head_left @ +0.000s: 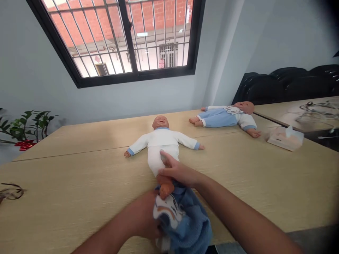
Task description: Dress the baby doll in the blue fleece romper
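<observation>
A baby doll in white clothes with blue cuffs lies on its back on the wooden table, arms spread, head away from me. My right hand grips the doll's legs near the ankles. My left hand holds a bunched blue garment with a white printed lining at the doll's bare feet. The garment covers part of my left hand's fingers.
A second doll in blue and white lies at the back right. A tissue box stands beside it. Glasses lie at the left edge. A plant stands at the far left. Black chairs line the right wall.
</observation>
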Action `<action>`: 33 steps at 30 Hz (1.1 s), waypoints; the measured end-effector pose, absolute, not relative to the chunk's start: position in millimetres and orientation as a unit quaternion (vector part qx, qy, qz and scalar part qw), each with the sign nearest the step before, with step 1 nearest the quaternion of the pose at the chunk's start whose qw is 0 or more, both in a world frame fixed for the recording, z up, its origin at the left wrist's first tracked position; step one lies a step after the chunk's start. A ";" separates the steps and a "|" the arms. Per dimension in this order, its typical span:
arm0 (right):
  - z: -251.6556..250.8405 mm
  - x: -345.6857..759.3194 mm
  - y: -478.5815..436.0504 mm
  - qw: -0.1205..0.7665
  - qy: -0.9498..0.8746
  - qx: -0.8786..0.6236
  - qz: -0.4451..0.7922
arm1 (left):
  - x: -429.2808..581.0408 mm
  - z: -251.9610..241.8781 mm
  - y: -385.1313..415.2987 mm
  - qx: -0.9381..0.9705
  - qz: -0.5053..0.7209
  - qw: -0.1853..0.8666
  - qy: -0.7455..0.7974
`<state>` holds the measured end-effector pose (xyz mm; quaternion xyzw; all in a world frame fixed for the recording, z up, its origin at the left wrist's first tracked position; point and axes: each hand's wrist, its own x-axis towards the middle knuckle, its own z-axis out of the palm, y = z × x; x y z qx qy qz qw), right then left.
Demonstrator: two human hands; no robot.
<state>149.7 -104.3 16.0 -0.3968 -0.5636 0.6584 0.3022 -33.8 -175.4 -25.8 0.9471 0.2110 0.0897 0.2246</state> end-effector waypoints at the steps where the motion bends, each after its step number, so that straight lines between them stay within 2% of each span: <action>1: 15.8 151.9 -105.3 0.290 -0.580 -0.394 0.652 | -39.0 -21.7 -172.1 0.945 0.104 0.216 0.224; 9: 18.7 162.4 -100.0 0.263 -0.586 -0.388 0.661 | -74.8 5.6 -154.5 0.890 0.186 0.249 0.334; 13: 17.9 166.3 -95.3 0.304 -0.530 -0.388 0.691 | -87.9 7.4 -150.5 0.887 0.259 0.221 0.312; 17: 16.8 167.4 -91.1 0.361 -0.450 -0.352 0.737 | -82.1 6.3 -156.8 0.914 0.234 0.218 0.250; 20: 14.0 160.7 -94.7 0.386 -0.468 -0.370 0.703 | -70.5 4.0 -163.2 0.926 0.192 0.222 0.239; 24: 7.5 148.7 -103.2 0.380 -0.544 -0.362 0.655 | -67.2 0.0 -163.4 0.946 0.167 0.169 0.221; 27: 3.9 147.5 -105.5 0.367 -0.597 -0.367 0.611 | -74.2 0.8 -158.6 0.942 0.218 0.123 0.224; 33: 0.2 149.1 -107.7 0.347 -0.640 -0.370 0.577 | -78.9 2.5 -152.0 0.889 0.314 0.051 0.330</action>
